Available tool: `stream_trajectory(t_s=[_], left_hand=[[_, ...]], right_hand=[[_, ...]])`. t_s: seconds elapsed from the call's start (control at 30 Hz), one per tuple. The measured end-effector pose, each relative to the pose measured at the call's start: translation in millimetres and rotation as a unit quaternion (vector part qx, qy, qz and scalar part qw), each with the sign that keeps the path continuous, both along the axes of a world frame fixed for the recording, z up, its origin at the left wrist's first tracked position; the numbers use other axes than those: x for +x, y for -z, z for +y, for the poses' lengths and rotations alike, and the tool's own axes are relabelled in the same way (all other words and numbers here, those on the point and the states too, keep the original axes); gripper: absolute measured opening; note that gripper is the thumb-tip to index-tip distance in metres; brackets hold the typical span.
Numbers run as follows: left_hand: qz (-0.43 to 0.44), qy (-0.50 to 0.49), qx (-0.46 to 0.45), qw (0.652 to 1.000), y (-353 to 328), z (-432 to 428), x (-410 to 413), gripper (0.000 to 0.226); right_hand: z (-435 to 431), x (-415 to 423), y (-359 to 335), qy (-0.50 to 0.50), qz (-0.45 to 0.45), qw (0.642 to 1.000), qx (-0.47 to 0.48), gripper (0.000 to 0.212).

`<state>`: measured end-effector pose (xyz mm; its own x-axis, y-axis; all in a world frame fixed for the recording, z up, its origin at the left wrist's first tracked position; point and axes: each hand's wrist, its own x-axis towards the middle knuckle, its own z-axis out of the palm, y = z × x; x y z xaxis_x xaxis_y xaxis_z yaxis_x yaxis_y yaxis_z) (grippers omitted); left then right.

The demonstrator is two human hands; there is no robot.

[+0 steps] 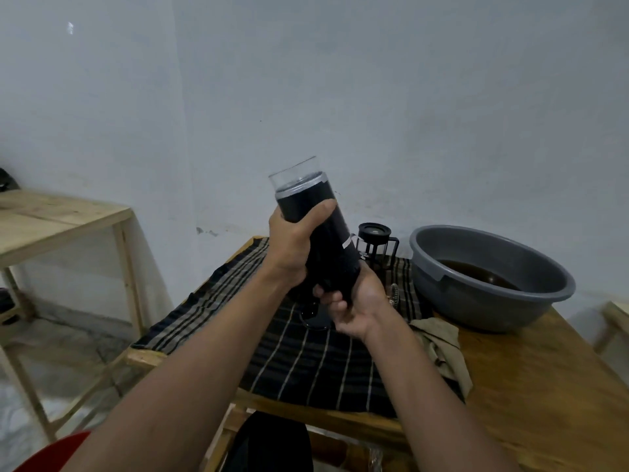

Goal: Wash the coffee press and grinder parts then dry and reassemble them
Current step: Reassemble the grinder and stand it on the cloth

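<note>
I hold a tall black grinder (328,240) with a clear cap at its top, tilted up and to the left above the table. My left hand (292,247) wraps its upper body. My right hand (354,303) grips its lower end from below. Behind it stands a small black-framed glass coffee press (376,245) on a dark striped cloth (306,356). A dark round part (315,320) lies on the cloth under my hands, partly hidden.
A grey basin (490,277) with brown water sits at the right on the wooden table (544,386). A crumpled beige rag (442,349) lies beside the cloth. A second wooden table (61,219) stands at the left. A red object (51,451) shows at the bottom left.
</note>
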<state>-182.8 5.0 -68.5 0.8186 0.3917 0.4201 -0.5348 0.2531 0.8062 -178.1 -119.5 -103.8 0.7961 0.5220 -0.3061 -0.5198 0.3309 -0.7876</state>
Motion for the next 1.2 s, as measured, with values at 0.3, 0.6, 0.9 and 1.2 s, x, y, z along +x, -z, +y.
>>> stream_trajectory(t_s=[0.3,0.6,0.9,1.2], left_hand=[[0.013,0.012,0.030,0.999,-26,56,7,0.065],[0.078,-0.116,-0.200,0.970,6,112,12,0.052],[0.107,-0.109,-0.346,0.926,9,123,12,0.054],[0.081,-0.031,-0.344,0.935,-3,65,25,0.088]], right_hand=[[34,35,-12,-0.077,-0.127,0.988,-0.049,0.069],[59,107,22,-0.093,-0.476,0.669,-0.563,0.104],[49,82,11,0.152,-0.444,0.795,-0.385,0.058],[14,31,16,0.136,-0.210,0.963,-0.103,0.059]])
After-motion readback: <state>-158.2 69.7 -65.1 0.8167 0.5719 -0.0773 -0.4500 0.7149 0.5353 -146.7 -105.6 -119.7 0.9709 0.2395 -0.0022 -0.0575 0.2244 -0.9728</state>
